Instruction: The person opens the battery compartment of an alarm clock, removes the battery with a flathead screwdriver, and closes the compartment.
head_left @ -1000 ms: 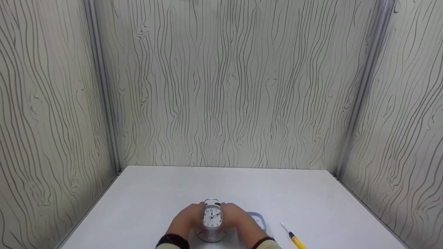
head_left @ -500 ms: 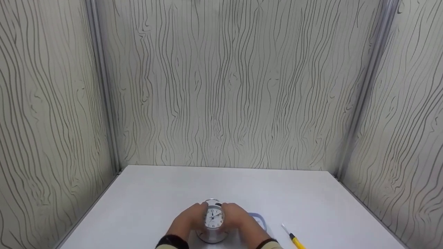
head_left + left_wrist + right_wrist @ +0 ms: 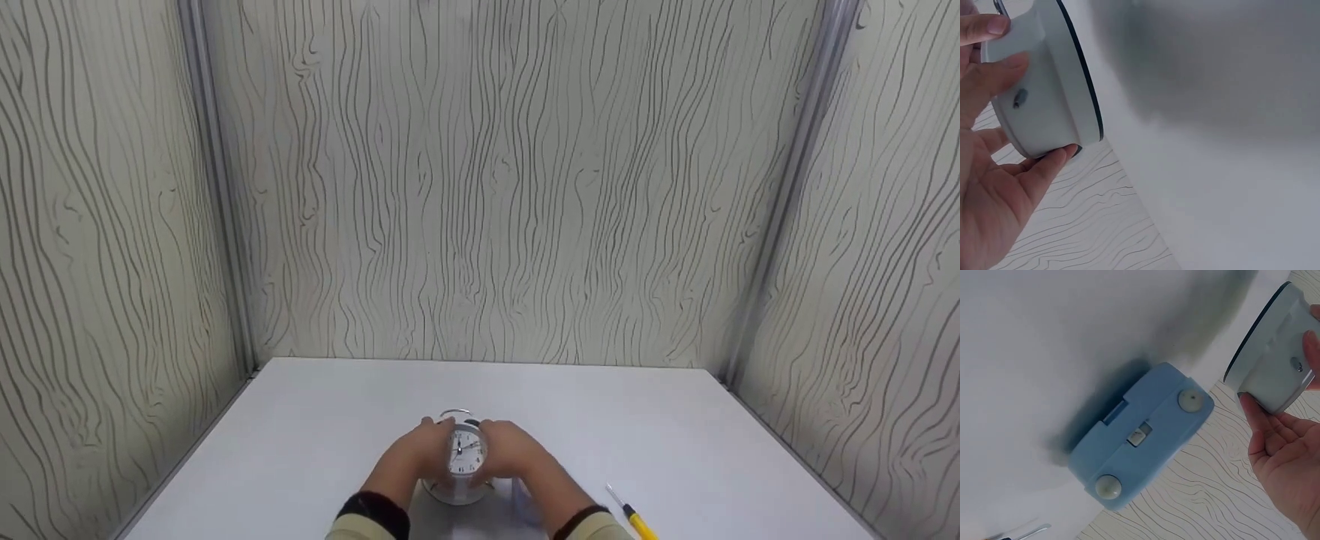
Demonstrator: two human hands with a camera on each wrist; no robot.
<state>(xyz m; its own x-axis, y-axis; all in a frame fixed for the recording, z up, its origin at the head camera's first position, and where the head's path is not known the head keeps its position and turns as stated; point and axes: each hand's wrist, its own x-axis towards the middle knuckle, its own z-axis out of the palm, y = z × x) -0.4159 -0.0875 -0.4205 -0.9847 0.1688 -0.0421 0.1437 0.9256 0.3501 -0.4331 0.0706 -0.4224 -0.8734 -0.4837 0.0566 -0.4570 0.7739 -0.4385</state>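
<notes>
A silver-white twin-bell style alarm clock [image 3: 466,453] with a white dial faces me near the table's front. Its top wire handle [image 3: 456,411] shows above the hands. From the left, my left hand [image 3: 427,450] grips the clock's side, and my right hand [image 3: 507,450] grips the other. In the left wrist view, thumb and fingers of the left hand [image 3: 1005,197] curl round the pale casing [image 3: 1039,101]. The right wrist view shows the right hand [image 3: 1289,455] holding the same casing [image 3: 1275,354]. I cannot tell whether the clock touches the table.
Beside the right hand stands a light blue case [image 3: 1140,439] with two round white knobs; in the head view my right forearm mostly hides it. A screwdriver [image 3: 634,519] with yellow handle lies right on the white table [image 3: 337,405]. Wood-grain panels enclose the back and sides.
Both hands have moved forward, away from me, with the alarm clock between them. The right forearm now covers most of the blue case.
</notes>
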